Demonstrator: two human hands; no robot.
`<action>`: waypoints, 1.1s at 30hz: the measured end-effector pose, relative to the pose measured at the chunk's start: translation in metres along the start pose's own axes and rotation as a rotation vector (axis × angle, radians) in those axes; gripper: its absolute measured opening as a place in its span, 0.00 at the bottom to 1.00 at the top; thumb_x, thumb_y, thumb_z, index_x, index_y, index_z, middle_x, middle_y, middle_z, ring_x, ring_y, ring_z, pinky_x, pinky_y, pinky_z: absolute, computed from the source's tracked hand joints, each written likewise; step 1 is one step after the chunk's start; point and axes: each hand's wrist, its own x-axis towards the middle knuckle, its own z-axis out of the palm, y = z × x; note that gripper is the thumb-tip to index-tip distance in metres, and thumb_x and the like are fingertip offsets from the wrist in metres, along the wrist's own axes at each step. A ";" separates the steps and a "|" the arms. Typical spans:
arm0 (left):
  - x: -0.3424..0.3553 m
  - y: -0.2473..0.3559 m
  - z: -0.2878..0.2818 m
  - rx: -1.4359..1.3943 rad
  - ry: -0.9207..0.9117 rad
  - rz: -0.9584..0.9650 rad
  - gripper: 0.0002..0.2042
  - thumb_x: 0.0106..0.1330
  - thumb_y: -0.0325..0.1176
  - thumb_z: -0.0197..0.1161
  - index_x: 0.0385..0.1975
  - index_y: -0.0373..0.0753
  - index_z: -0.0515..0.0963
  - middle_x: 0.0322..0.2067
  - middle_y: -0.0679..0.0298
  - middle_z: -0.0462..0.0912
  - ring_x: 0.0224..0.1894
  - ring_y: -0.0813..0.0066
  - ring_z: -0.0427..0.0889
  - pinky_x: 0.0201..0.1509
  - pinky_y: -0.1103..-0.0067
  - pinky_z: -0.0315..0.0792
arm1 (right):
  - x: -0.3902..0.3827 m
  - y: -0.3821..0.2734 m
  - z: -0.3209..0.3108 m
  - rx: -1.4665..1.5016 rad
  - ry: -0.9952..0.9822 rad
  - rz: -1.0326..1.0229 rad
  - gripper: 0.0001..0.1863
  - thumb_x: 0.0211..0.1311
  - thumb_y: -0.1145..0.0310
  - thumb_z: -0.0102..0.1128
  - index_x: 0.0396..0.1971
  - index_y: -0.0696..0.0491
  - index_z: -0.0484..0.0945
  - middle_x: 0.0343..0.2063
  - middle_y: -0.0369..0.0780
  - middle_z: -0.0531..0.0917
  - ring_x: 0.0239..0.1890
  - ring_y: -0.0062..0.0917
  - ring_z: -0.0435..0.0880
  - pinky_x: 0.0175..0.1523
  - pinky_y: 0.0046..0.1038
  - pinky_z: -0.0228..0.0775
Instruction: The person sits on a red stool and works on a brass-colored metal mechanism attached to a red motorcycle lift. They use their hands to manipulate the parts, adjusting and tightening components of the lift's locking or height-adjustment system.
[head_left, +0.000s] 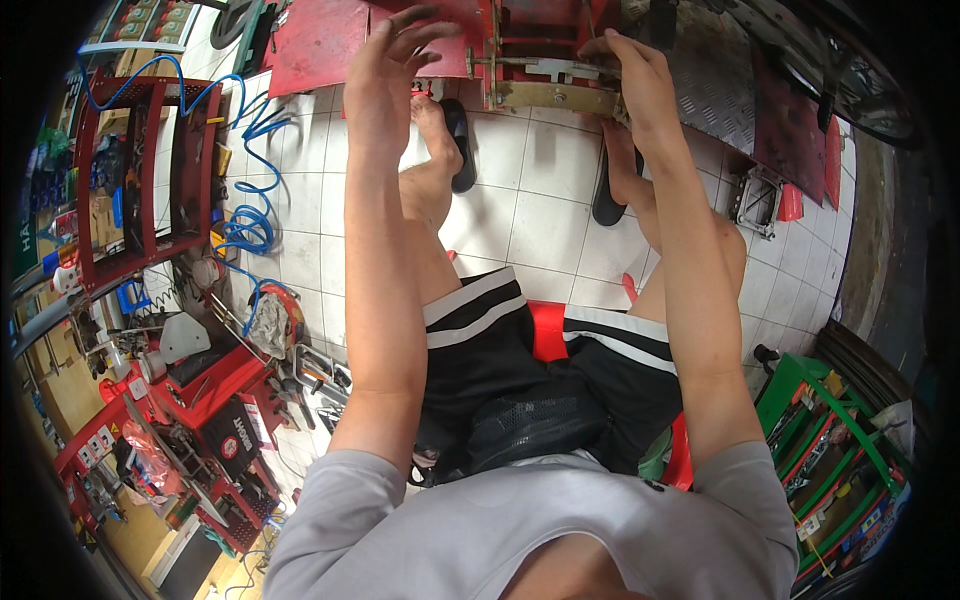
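My left hand point(392, 62) is raised at the top of the view, over a red metal panel point(315, 45). Its fingers point to the right, apart and holding nothing. Beside the right end of a metal clamp bar point(550, 68) is my right hand point(638, 72). The fingers there stretch left over the bar, partly hidden; whether they touch it is hard to tell. Below the bar runs a worn, brass-coloured crosspiece point(545, 95), fixed to a red frame point(492, 45).
I sit on a red stool point(548, 330), feet in dark sandals point(458, 145) on white tiles. Left are a red rack point(150, 180), a coiled blue air hose point(245, 230) and a red tool cart point(215, 385). A green tool rack point(835, 430) stands right, a patterned metal plate point(705, 85) far right.
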 end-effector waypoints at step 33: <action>-0.001 -0.002 0.002 -0.068 -0.039 0.018 0.26 0.77 0.47 0.41 0.59 0.29 0.70 0.50 0.49 0.83 0.52 0.63 0.79 0.63 0.69 0.65 | -0.002 0.000 0.000 0.002 0.009 0.008 0.21 0.71 0.57 0.51 0.32 0.57 0.87 0.30 0.37 0.86 0.33 0.21 0.80 0.41 0.24 0.70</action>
